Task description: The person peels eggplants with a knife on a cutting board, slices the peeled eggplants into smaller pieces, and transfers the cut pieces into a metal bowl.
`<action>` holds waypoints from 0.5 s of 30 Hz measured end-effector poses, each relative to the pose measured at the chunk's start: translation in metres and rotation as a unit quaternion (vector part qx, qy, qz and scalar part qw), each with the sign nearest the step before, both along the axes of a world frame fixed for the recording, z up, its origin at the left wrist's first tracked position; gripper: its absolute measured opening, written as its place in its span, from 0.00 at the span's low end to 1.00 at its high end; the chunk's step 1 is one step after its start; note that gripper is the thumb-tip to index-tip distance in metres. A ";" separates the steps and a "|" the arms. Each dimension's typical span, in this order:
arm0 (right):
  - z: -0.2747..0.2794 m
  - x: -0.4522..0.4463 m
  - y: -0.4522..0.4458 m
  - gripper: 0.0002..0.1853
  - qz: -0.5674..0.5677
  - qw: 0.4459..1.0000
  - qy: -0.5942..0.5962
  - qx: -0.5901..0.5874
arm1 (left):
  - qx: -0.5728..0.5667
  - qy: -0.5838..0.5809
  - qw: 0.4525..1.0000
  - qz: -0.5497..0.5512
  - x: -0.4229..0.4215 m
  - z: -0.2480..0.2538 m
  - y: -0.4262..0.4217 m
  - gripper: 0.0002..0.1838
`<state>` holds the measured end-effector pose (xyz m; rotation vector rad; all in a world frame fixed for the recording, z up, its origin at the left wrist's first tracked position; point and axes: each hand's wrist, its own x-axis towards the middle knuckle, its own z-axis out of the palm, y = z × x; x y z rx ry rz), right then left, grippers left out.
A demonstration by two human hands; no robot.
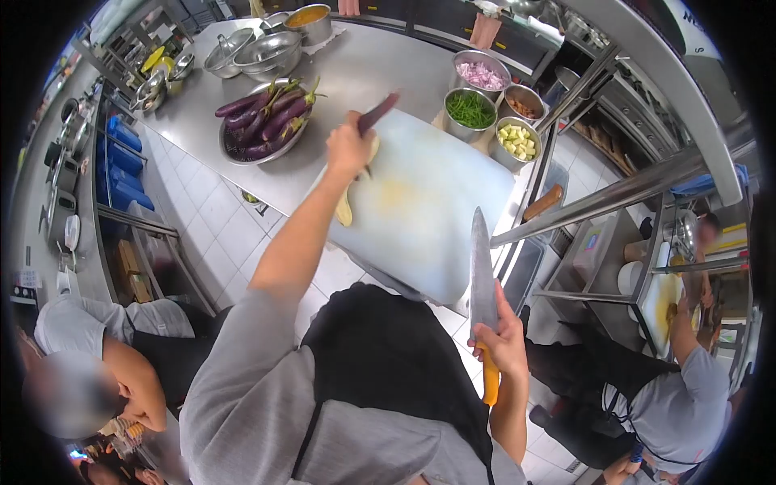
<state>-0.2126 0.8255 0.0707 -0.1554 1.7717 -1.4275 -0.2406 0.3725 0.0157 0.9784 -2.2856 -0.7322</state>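
My left hand (347,149) is closed around a purple eggplant piece (377,113) over the left edge of the white cutting board (436,210). Pale eggplant slices (345,208) lie under and beside that hand, at the board's edge. In my right hand (503,335) is a large knife (482,283) with a yellow handle, its blade pointing up and away from me near the board's right front corner. Left of the board, a perforated metal bowl (229,151) holds several whole eggplants (279,117).
Metal containers of chopped onion (481,75), green pieces (470,111), brown pieces (524,103) and pale cubes (517,141) stand at the right back. Steel bowls (267,55) sit at the back left. A metal post crosses the right side. Co-workers stand at both sides.
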 end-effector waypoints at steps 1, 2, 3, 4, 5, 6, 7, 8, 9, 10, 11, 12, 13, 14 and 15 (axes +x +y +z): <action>-0.002 -0.001 -0.005 0.48 0.002 1.000 -0.005 0.001 | 0.010 -0.014 1.000 0.011 0.001 0.000 -0.015 0.20; -0.002 -0.002 -0.010 0.48 0.001 1.000 -0.006 0.003 | 0.020 -0.029 0.999 0.024 0.003 -0.002 -0.030 0.22; -0.004 -0.002 -0.016 0.48 0.004 1.000 -0.009 0.005 | 0.030 -0.044 0.998 0.040 0.005 -0.005 -0.042 0.23; -0.005 -0.002 -0.021 0.48 0.009 1.000 -0.013 0.006 | 0.007 -0.081 0.996 0.039 0.005 -0.012 -0.052 0.24; -0.007 -0.003 -0.023 0.48 0.016 1.000 -0.021 0.000 | -0.015 -0.119 0.992 0.038 0.006 -0.022 -0.060 0.25; -0.009 -0.005 -0.025 0.48 0.024 1.000 -0.018 0.000 | -0.035 -0.157 0.986 0.038 0.007 -0.027 -0.066 0.26; -0.013 -0.007 -0.025 0.48 0.031 0.999 -0.015 0.002 | 0.001 -0.212 0.977 -0.003 0.008 -0.031 -0.072 0.30; -0.017 -0.008 -0.026 0.49 0.037 0.999 -0.013 0.005 | -0.051 -0.187 0.981 0.011 0.010 -0.041 -0.074 0.31; -0.020 -0.009 -0.028 0.48 0.040 0.999 -0.004 0.002 | -0.103 -0.162 0.981 0.024 0.014 -0.059 -0.074 0.31; -0.020 -0.010 -0.028 0.48 0.036 0.999 0.001 0.005 | -0.155 -0.138 0.978 0.035 0.018 -0.063 -0.068 0.32; -0.019 -0.011 -0.029 0.48 0.033 0.999 0.005 0.008 | -0.180 -0.103 0.978 0.031 0.025 -0.066 -0.062 0.33; -0.020 -0.011 -0.030 0.48 0.030 0.999 0.008 0.011 | -0.202 -0.082 0.975 0.031 0.034 -0.058 -0.051 0.32; -0.021 -0.012 -0.030 0.48 0.031 0.999 0.008 0.015 | -0.224 -0.059 0.972 0.030 0.043 -0.046 -0.037 0.31; -0.021 -0.014 -0.030 0.48 0.030 0.999 0.010 0.019 | -0.246 -0.037 0.968 0.028 0.051 -0.037 -0.024 0.30; -0.022 -0.015 -0.030 0.48 0.030 0.999 0.010 0.023 | -0.214 -0.082 0.973 0.006 0.061 -0.030 -0.010 0.28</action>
